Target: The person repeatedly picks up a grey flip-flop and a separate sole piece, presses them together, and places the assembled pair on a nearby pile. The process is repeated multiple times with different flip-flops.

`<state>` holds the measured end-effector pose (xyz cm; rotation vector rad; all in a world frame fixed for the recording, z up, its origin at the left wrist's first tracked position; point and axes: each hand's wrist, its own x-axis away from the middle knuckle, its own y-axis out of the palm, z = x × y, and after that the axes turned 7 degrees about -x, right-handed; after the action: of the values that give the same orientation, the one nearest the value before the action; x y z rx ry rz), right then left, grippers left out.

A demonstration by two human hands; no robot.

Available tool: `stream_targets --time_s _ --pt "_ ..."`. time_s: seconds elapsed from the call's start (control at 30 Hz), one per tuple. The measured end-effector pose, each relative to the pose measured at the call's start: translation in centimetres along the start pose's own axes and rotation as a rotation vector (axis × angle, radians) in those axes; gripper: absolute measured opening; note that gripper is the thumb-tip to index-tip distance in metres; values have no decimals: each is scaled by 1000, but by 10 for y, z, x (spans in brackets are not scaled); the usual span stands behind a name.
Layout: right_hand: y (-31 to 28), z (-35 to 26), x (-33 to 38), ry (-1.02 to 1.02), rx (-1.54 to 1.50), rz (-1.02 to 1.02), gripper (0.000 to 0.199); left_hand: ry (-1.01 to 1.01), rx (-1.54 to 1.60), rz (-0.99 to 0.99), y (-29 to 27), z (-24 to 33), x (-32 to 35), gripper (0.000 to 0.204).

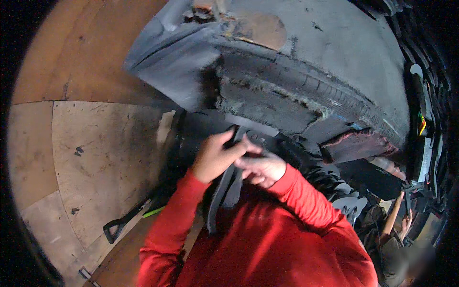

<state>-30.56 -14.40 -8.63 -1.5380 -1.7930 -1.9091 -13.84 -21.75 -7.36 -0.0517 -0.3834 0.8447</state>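
Both of my hands are close together just in front of my chest, over a long dark grey strip [221, 198] of flexible material. Its lower part hangs in two lengths against my red top. My left hand [216, 155] is closed around the upper part, thumb and fingers pressed together. From the other side my right hand [264, 168] meets it, its fingers curled and pinching at the same strip. Some fingertips are blurred, and the exact grip is partly hidden. Just beyond the hands is a pale grey flat edge [253, 124].
A worn, grey-covered bench [330, 33] with frayed padding curves ahead. A dark red-edged piece [361, 146] lies on its near side. Several sole-shaped pieces [351, 203] are stacked at right, near another person's hands [406, 224]. A black D-shaped handle [113, 232] rests by wooden panels [105, 158].
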Motion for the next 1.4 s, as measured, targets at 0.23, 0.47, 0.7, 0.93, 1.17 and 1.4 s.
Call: stream_targets --time_s 0.23,0.47,0.7,0.93,1.17,1.4 --pt "-29 5 -16 -295 474 124 81 5 255 2 28 -66 -10 49" --pt "-28 54 -5 -819 1438 518 90 160 440 284 64 -72 33 66" --pt "-42 56 -42 -1347 1724 817 33 320 54 557 57 -38 38 50" --pt "-40 55 -69 -1174 1344 543 37 259 -397 615 41 -17 19 40" --pt "-24 76 -55 -993 996 295 50 179 -519 619 34 -4 15 34" --pt "-32 43 -49 -692 682 191 79 -59 -546 575 44 -13 -20 37"
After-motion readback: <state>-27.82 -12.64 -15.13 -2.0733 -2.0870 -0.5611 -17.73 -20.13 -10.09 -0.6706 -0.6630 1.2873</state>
